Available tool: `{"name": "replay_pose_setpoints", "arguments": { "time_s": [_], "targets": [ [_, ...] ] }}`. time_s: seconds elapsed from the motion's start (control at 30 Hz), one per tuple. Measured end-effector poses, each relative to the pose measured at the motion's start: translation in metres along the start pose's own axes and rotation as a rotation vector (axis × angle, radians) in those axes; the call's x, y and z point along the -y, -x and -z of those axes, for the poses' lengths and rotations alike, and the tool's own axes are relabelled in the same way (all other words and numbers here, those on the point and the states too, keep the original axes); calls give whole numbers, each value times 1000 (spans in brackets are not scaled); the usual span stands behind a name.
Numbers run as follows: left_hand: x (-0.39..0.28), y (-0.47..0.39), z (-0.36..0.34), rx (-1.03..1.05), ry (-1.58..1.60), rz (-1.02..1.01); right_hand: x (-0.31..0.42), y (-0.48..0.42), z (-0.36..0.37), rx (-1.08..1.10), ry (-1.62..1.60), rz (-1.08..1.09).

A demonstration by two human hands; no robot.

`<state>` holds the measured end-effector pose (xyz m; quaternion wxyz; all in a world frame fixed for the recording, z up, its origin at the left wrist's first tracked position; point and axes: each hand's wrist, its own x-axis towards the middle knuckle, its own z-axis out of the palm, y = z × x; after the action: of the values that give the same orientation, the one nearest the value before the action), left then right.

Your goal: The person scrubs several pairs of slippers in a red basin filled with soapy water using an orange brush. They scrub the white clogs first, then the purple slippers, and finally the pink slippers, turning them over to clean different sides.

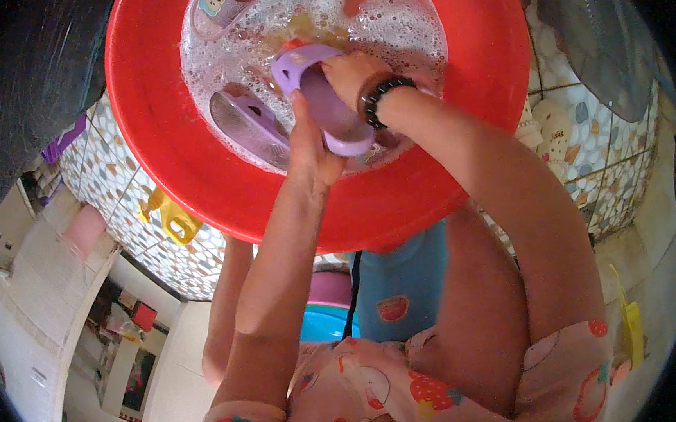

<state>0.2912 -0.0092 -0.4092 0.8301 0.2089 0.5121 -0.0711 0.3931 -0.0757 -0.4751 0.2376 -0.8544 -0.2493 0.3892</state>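
Observation:
My left hand (313, 145) grips the side of a purple plastic clog (330, 97), thumb on its edge, over soapy water in a large red basin (327, 217). My right hand (355, 77), with a dark bead bracelet at the wrist, reaches into the clog's opening; its fingertips are hidden, and I cannot tell whether it holds anything. Left of these, a second purple shoe (253, 129) lies tilted in the suds. Another pale purple shoe (224, 7) with a cartoon charm floats at the upper left. Something orange and yellowish shows under the water behind the held clog.
A yellow plastic container with a handle (179, 225) stands left of the basin on pebble-patterned tiles. Below the basin are a blue object with a watermelon sticker (402, 289) and a bright blue tub (322, 324). Grey plastic sheeting (590, 34) hangs at the upper right.

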Motion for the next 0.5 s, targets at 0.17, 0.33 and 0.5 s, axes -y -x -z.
{"name": "replay_pose_setpoints", "arguments": {
  "time_s": [0.17, 0.33, 0.5],
  "targets": [
    [-41, 3, 6, -16, 29, 156, 27, 25, 27, 95, -65, 92],
    [-44, 6, 33, -9, 6, 173, 52, 72, 55, 296, -28, 141],
    [-23, -2, 18, 79, -38, 137, 28, 13, 18, 159, 134, -35]
  ]
}}
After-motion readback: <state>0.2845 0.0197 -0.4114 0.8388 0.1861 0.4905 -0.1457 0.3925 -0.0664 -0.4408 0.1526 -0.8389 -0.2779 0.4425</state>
